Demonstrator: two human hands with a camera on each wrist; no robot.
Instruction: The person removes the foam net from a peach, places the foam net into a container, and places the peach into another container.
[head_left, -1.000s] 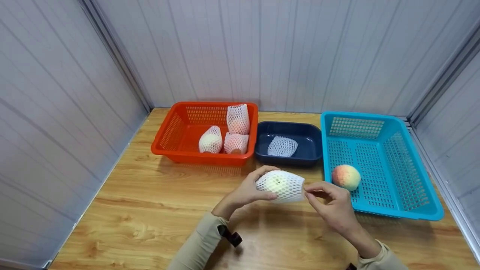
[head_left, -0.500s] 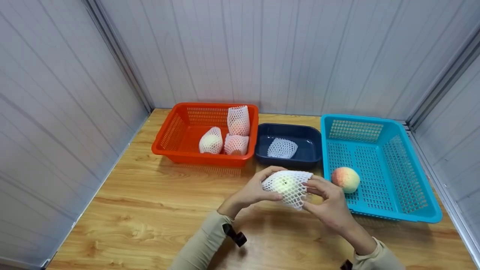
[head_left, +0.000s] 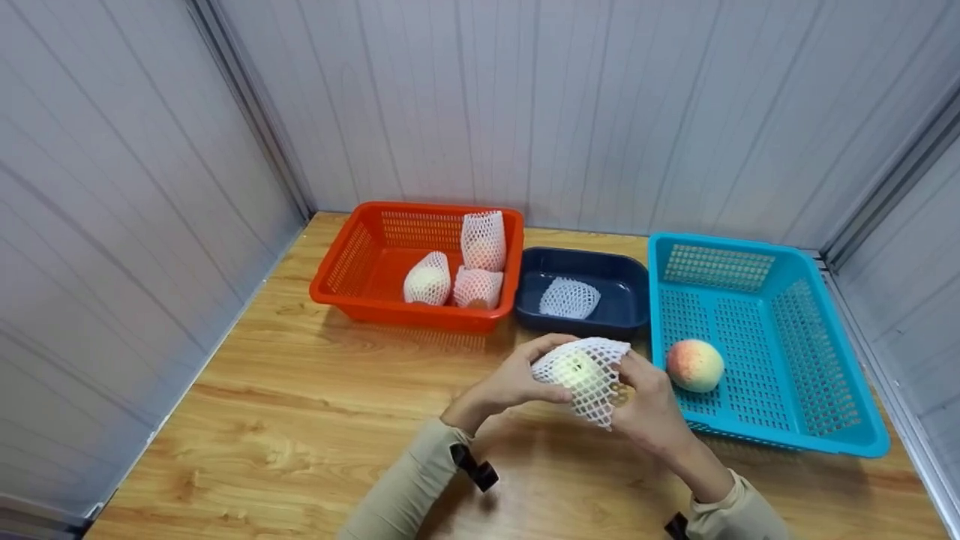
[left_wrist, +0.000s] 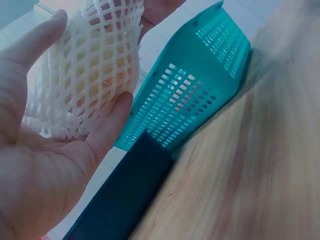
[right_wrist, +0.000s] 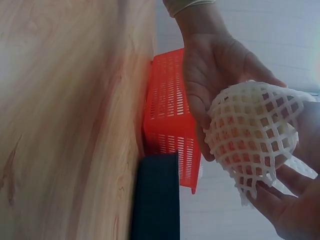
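My left hand (head_left: 517, 379) holds a pale yellow and pink peach (head_left: 576, 369) inside a white foam net sleeve (head_left: 598, 397), thumb on the near side and fingers behind. At the sleeve's flared right end, my right hand (head_left: 651, 405) grips the net's edge. In the right wrist view the sleeve (right_wrist: 245, 135) spans both hands and the peach's pink side shows through the mesh. The left wrist view has the left hand's thumb and fingers around the netted peach. Some of the right fingertips are hidden by the net.
A red basket (head_left: 352, 307) at the back left holds three netted peaches. Beside it a dark blue tray (head_left: 622, 289) contains a loose foam net (head_left: 570, 298). A bare peach (head_left: 695, 366) lies in the turquoise basket (head_left: 840, 442) on the right. Panel walls enclose the wooden table.
My right hand has gone from pinching the sleeve's narrow end to stretching it wider. The near edge of the net now hangs lower, and more mesh is spread open.
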